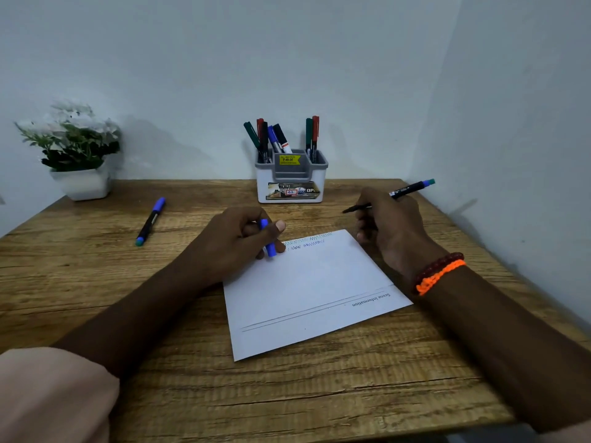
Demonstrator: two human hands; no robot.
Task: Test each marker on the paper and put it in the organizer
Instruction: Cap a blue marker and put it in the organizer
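Fingers (367, 219) of the right hand (388, 225) pinch the uncapped marker (401, 191) off the paper (307, 292), left hand (243, 239) clamps its blue cap (268, 239); recapping looks next, then the organizer (291, 177).

A: The scene is lit softly and evenly; no hard glare is seen on the wooden table (319, 394), only a faint sheen at its left.

B: Where are shadows cast?

A: Diffuse shadows are thrown on the wall (192, 75) behind the potted plant (75, 148) and the organizer (291, 177), and 1 beside the right hand (388, 225).

B: Is sharpness kept?

A: The centre is rendered fairly sharp. The flowers are blurred, the near sleeve (54, 394) is soft, and the table edges are bowed by wide-angle distortion.
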